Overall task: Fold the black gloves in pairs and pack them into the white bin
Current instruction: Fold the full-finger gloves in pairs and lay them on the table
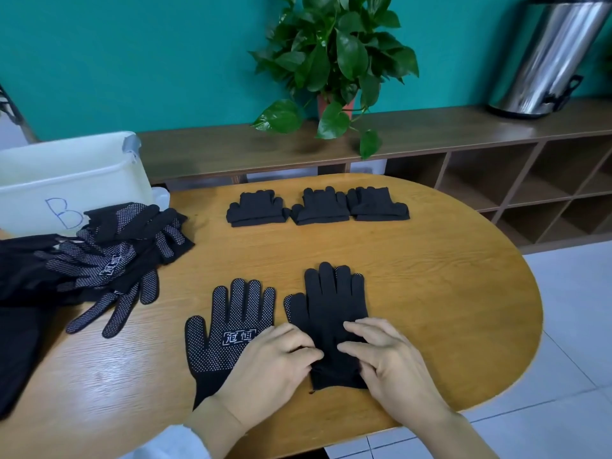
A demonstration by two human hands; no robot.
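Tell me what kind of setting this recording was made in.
Probably an office or break room, not a factory: a rounded wooden table, a potted plant on a low wooden shelf unit against a teal wall, and a steel hot-water urn.

One head-worn view looks forward and down, close over the near edge of the wooden table [430, 293]. It faces the teal wall [132, 61] beyond the table's far edge.

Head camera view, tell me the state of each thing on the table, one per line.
Plain glove: flat, under both hands.
Dotted glove: flat, dots up.
Folded pairs: three in a row.
Glove pile: loose, unfolded.
White bin: inside hidden.
Left hand: fingers on plain glove.
Right hand: fingers on plain glove.
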